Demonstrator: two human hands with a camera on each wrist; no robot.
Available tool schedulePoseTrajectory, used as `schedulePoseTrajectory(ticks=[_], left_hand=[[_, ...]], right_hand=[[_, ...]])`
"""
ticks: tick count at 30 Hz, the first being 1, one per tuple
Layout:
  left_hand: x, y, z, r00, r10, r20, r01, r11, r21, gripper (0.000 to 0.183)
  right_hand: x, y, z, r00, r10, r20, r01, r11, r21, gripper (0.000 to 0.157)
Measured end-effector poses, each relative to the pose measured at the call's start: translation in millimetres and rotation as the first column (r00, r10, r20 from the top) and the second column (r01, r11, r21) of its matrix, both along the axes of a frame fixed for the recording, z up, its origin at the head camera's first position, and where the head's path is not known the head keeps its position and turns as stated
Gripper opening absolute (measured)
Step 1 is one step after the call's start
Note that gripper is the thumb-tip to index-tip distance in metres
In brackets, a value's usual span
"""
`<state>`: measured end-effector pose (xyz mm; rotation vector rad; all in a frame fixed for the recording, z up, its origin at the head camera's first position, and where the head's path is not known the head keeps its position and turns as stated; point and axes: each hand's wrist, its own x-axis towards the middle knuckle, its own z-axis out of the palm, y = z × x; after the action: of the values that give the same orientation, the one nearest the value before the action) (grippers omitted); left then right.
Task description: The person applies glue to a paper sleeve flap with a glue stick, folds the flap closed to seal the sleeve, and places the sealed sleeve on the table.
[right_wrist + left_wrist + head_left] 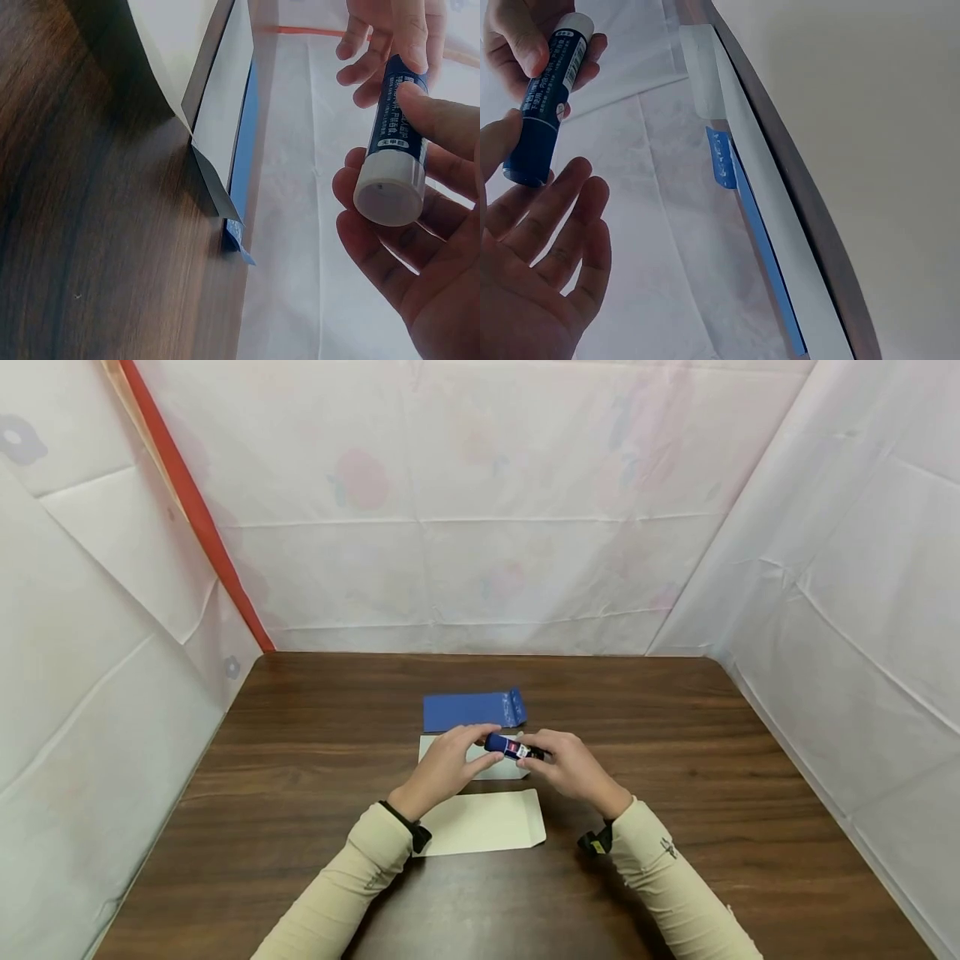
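Observation:
A dark blue glue stick (513,747) with a white base is held between both hands, over a pale white envelope (491,772). At its blue cap end, my left hand (447,766) pinches with thumb and index finger; the other fingers spread loosely. My right hand (570,766) grips the body near the white base (390,196). Behind lies a blue envelope (462,712), its flap (721,159) at the right end marked with whitish streaks. Closest to me, partly behind the left wrist, is a cream envelope (480,827) with its flap to the right.
The envelopes lie in a column on a dark brown wooden table (637,710). White patterned sheeting (480,568) hangs behind the table and along both sides. A red strip (195,502) runs down the back left corner. Each wrist wears a black band (411,827).

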<state>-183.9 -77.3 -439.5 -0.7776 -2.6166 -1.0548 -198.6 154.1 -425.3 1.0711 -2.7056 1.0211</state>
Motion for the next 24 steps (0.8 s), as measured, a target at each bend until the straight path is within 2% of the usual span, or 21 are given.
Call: schedulePoseTrajectory(ticks=[6, 11, 20, 24], left_hand=[[-0.9, 0.4, 0.6, 0.999, -0.025, -0.046, 0.025, 1.0, 0.01, 0.041], [-1.6, 0.1, 1.1, 0.997, -0.063, -0.038, 0.064, 0.997, 0.039, 0.037], [-1.3, -1.7, 2.7, 0.996, -0.086, -0.012, 0.086, 0.996, 0.029, 0.027], [-1.0, 0.1, 4.0, 0.996, -0.09, -0.02, 0.09, 0.996, 0.016, 0.027]], right_hand=[[-0.8, -1.1, 1.9, 1.0, 0.008, 0.021, -0.009, 1.0, 0.009, 0.033], [-1.0, -0.7, 1.0, 0.999, 0.011, 0.032, -0.012, 1.0, 0.013, 0.034], [1.6, 0.5, 1.4, 0.999, 0.032, -0.005, -0.032, 0.999, 0.022, 0.034], [2.7, 1.9, 0.5, 0.998, 0.022, -0.056, -0.021, 1.0, 0.013, 0.035]])
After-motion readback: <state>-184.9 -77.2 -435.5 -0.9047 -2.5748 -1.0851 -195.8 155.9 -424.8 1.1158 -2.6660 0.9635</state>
